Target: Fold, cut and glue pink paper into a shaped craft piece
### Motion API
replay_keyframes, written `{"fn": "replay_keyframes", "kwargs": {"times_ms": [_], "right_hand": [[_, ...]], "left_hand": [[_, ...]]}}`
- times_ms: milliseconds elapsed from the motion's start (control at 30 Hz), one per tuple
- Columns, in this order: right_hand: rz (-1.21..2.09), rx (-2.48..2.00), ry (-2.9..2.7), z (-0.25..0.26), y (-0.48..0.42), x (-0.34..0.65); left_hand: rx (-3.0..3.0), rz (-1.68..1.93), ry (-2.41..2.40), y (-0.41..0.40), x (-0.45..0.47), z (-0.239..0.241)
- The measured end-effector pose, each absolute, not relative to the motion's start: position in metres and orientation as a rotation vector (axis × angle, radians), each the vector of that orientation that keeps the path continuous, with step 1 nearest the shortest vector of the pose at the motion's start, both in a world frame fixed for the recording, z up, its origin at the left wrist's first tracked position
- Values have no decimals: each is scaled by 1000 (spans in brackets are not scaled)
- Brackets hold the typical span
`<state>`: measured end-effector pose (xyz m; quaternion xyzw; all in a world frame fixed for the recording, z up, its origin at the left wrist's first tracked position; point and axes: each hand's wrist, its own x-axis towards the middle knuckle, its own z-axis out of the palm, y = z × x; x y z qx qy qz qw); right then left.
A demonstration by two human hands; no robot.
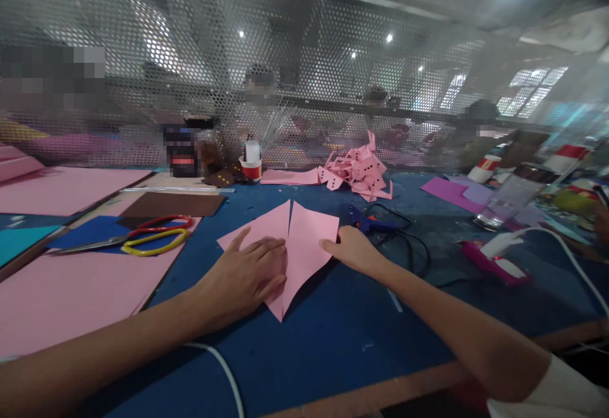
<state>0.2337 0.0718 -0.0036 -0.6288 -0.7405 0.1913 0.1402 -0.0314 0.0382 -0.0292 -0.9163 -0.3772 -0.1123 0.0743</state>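
The left hand [247, 272] presses flat on the folded pink paper [290, 247]; the right hand [352, 250] pinches its right corner, keeping edges aligned while creasing.

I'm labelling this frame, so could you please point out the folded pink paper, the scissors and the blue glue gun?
folded pink paper [307, 234]: head view, right flap.
scissors [155, 240]: head view, yellow handle loop.
blue glue gun [364, 221]: head view, its body.

Blue table [333, 342]. Folded pink paper [295, 240] lies at centre. Relative to it: scissors [143, 235] and big pink sheets [61, 291] left, pink scraps [359, 170] behind, glue gun [368, 220] just right, glass [504, 205] far right.
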Motion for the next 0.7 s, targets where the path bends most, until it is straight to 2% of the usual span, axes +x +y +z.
{"fn": "replay_keyframes", "kwargs": {"times_ms": [700], "right_hand": [[542,-1821,-2130,-4,71,234]], "left_hand": [[-2753,-334,-1117,39,-31,-29]]}}
